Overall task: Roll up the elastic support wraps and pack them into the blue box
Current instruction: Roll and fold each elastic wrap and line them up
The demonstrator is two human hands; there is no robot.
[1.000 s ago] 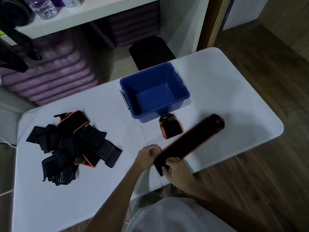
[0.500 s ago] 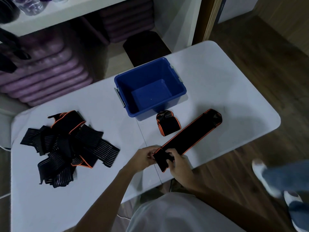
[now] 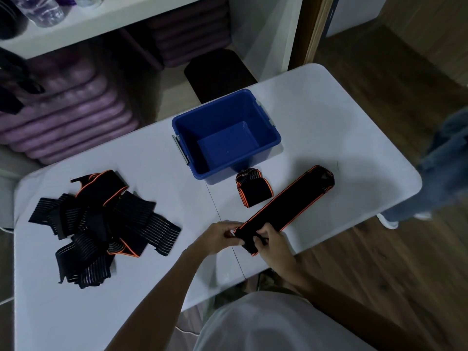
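Both hands, left hand (image 3: 219, 237) and right hand (image 3: 272, 245), have lifted the strap (image 3: 286, 207) end at the table's near edge, fingers pinching it; rolling begins.

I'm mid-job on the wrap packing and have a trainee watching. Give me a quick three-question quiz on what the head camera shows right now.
1. True or false: the blue plastic box already holds a rolled wrap.
2. Which item do the left hand and right hand grip?
A. the long black orange-edged elastic wrap lying flat
B. the small rolled black wrap
C. the loose pile of black wraps
3. Fill in: the small rolled black wrap sits on the white table just in front of the ____.

Key: 1 false, the box looks empty; 2 A, at its near end; 3 blue plastic box.
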